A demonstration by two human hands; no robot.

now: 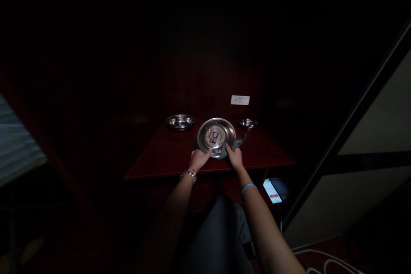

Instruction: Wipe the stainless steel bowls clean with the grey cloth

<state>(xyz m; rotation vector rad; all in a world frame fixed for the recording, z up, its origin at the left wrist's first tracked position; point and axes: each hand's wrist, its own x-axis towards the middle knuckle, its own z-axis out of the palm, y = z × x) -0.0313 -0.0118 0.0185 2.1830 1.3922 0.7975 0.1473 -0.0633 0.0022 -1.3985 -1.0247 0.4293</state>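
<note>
A round, shiny metal plate [205, 130] with a raised rim is tilted up toward me above the dark red table. A label with orange and black print lies at its middle. My left hand [199, 159] grips the lower left rim, thumb on the inner face. At the lower right, my right hand [235, 157] is closed around a grey cloth [236, 142] and presses it against the plate with the thumb. One end of the cloth sticks out to the right. The fingers behind the plate are hidden.
On the red table [160, 158], a metal bowl [180, 123] stands at the back left and a smaller metal bowl [248, 124] at the back right. A white wall socket [240, 100] is behind. A lit phone [272, 191] lies below the table's right side, and white cables [321, 252] are on the floor.
</note>
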